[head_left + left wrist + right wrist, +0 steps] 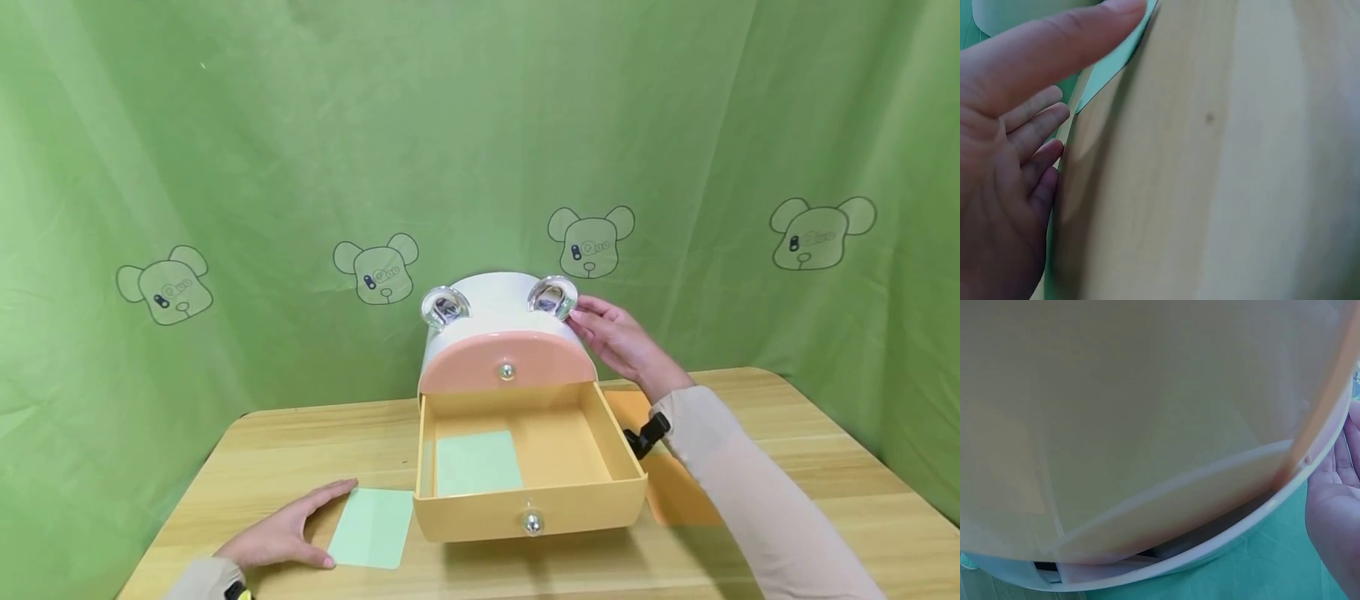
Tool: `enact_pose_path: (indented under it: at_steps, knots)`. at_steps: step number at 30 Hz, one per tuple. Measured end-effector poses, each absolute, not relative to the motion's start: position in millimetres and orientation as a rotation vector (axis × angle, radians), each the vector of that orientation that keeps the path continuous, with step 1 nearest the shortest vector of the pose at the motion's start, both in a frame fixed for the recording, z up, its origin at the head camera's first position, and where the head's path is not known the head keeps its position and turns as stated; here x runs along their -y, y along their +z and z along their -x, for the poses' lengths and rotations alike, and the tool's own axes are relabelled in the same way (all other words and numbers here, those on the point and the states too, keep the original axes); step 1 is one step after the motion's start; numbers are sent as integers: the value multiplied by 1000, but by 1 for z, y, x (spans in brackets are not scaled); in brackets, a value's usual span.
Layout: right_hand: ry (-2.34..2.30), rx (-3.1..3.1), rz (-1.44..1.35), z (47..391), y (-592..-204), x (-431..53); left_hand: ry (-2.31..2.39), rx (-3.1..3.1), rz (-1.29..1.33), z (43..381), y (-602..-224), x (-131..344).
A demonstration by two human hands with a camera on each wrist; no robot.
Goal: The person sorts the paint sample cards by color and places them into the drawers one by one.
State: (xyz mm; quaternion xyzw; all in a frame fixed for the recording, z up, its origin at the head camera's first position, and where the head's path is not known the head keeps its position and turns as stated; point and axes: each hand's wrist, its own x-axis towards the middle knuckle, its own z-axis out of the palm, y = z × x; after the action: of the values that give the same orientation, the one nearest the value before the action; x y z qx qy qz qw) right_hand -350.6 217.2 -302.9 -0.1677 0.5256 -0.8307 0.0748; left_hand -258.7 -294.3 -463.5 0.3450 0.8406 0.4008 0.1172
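A frog-like desktop box (491, 296) with a white rounded shell, two shiny round eyes and a pink upper drawer (480, 362) stands on the table. Its yellow lower drawer (465, 517) is pulled out, and a mint-green card (478, 462) lies inside. My right hand (618, 337) rests against the shell's right side beside the right eye (553, 297), fingers nearly straight; part of them is hidden in the right wrist view. On the left, my left hand (281, 533) spreads thumb and index finger along the left edge of another mint-green card (372, 527) beside the drawer.
Orange sheets (678, 492) lie on the wooden table (322, 442) under my right forearm, partly covered by the drawer and arm. A green curtain (480, 150) with bear-head prints hangs behind the table and along its sides.
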Motion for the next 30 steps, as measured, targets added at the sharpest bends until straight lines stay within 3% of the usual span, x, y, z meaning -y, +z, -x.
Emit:
enact_pose_path:
  at_steps: [19,30]
  knots:
    - [-2507,-1564,526,351,-303,-219,961,-2579,-1008,263,-459,292]
    - [-2497,-1584,523,351,-305,-218,952,-2656,-1133,260,-462,293]
